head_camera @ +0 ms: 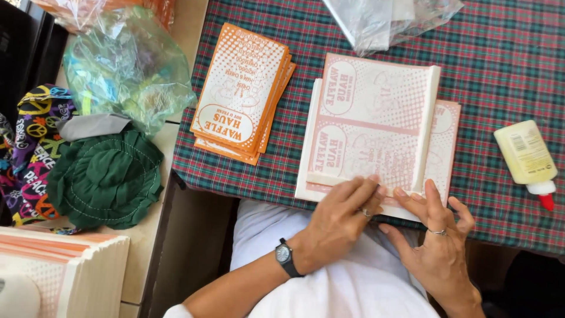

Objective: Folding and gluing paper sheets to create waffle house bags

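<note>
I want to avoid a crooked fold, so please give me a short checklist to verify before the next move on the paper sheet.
1. Left hand presses the folded bottom flap of the printed sheet: ok.
2. Right hand rests its fingers on the near right corner of the sheet: ok.
3. Both side flaps are folded inward and lie flat: ok.
4. Glue bottle lies on the tablecloth, apart from the sheet, cap on: ok.
5. Glue already applied under the flap: cannot tell.
6. Orange stack lies beside the sheet without touching it: ok.
</note>
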